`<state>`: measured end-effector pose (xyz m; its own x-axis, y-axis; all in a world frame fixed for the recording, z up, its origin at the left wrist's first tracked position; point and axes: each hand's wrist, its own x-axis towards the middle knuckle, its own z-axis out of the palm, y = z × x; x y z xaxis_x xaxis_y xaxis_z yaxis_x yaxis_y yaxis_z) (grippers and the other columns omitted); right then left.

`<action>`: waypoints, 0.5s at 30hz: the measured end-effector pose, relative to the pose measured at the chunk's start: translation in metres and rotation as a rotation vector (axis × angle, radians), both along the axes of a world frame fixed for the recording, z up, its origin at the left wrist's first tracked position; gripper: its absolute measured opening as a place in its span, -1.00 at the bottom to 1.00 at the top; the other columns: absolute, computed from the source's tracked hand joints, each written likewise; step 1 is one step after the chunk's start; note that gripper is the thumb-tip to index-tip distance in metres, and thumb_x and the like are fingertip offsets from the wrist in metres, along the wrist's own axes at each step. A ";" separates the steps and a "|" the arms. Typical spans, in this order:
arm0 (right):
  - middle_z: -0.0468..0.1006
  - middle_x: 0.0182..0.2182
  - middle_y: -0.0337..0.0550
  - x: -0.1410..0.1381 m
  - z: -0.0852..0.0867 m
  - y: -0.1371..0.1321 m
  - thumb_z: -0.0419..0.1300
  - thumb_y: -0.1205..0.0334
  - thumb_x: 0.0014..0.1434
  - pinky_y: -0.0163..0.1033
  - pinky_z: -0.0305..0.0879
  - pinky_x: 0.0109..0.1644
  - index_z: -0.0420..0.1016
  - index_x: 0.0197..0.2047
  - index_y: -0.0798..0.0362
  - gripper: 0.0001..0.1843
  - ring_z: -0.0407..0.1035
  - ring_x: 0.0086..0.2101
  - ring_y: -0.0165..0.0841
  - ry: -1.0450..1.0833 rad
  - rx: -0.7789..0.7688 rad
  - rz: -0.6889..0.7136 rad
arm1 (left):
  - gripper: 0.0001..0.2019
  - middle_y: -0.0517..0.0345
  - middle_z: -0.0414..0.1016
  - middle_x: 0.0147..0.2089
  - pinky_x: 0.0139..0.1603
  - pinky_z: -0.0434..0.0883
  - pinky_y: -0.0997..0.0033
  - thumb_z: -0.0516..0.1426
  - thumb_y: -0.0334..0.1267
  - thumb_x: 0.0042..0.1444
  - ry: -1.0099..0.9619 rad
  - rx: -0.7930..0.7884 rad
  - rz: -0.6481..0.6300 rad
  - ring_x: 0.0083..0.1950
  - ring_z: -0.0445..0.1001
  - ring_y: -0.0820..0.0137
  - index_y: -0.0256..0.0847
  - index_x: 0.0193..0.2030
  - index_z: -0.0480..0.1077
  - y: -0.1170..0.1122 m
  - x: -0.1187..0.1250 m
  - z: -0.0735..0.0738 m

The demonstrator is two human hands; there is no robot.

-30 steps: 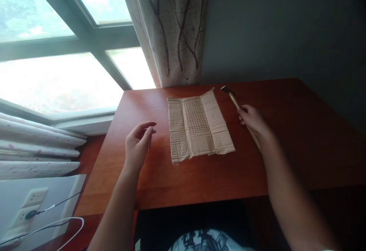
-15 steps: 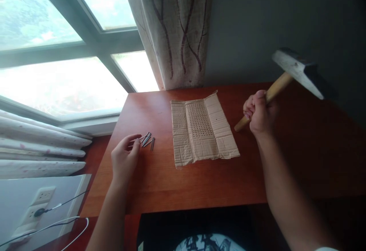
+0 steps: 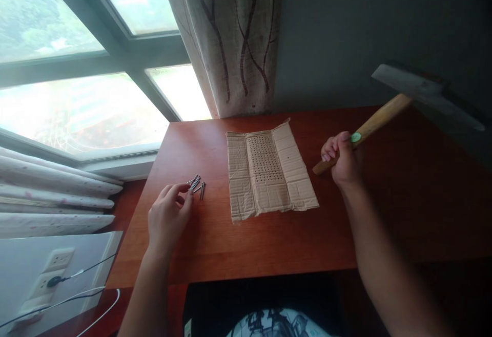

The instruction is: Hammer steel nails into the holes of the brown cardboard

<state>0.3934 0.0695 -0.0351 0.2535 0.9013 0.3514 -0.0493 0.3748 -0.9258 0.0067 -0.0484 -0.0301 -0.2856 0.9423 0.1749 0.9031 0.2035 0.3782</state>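
- Head view: the right hand (image 3: 345,162) is gripping the wooden handle of the hammer (image 3: 384,116), which is slanting up to the right above the table (image 3: 300,245).
- The left hand (image 3: 169,214) is resting at the nails (image 3: 196,182); whether its fingertips are pinching one, I cannot tell.
- The perforated cardboard (image 3: 272,196) is lying between the hands, the nails sitting left of it.

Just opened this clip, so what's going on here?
At a wooden table, a person's right grip holds a hammer by its handle, the head raised and blurred. The left grip is at a small cluster of nails; whether it holds one is unclear. Creased cardboard with rows of small holes lies on the table between the two.
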 end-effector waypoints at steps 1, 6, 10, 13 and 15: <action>0.07 -0.65 -0.36 0.001 0.000 0.000 0.10 -0.25 0.26 -0.24 0.19 -0.54 0.06 -0.56 -0.05 -0.43 0.12 -0.63 -0.42 -0.026 0.008 -0.001 | -0.75 0.19 0.51 -0.24 -0.33 0.30 0.40 0.10 -0.05 0.24 -0.006 -0.002 0.010 -0.37 0.49 0.41 -0.13 -0.14 0.49 0.000 -0.002 0.000; 0.41 -0.40 -0.11 0.003 0.003 -0.006 -0.12 -0.31 0.30 0.00 0.43 -0.08 0.07 -0.53 -0.07 -0.44 0.45 -0.21 -0.18 -0.338 -0.025 -0.105 | -0.72 0.16 0.55 -0.15 -0.32 0.32 0.40 0.09 -0.01 0.23 -0.026 -0.010 0.046 -0.35 0.51 0.39 -0.15 -0.14 0.49 -0.002 -0.007 0.000; 0.36 -0.46 -0.18 0.001 -0.001 -0.010 0.01 -0.25 0.28 -0.08 0.41 -0.18 0.13 -0.53 -0.06 -0.48 0.40 -0.33 -0.25 -0.223 0.021 0.006 | -0.71 0.16 0.55 -0.15 -0.32 0.32 0.40 0.09 -0.01 0.24 0.010 -0.015 0.043 -0.33 0.52 0.39 -0.14 -0.11 0.50 0.000 -0.010 0.001; 0.18 -0.63 -0.32 -0.001 -0.005 -0.011 0.12 -0.18 0.27 -0.23 0.18 -0.49 0.14 -0.55 -0.05 -0.49 0.17 -0.59 -0.39 -0.089 0.008 0.130 | -0.71 0.13 0.54 -0.16 -0.33 0.30 0.40 0.08 -0.05 0.24 0.096 -0.034 0.004 -0.30 0.53 0.35 -0.14 -0.07 0.51 0.007 -0.015 0.003; 0.09 -0.68 -0.36 -0.002 -0.008 -0.011 0.14 -0.20 0.26 -0.27 -0.01 -0.57 0.10 -0.58 -0.04 -0.44 0.03 -0.65 -0.44 -0.090 -0.018 0.097 | -0.70 0.10 0.55 -0.15 -0.35 0.27 0.39 0.07 -0.07 0.24 0.178 -0.070 -0.036 -0.29 0.53 0.31 -0.12 -0.04 0.51 0.014 -0.019 0.005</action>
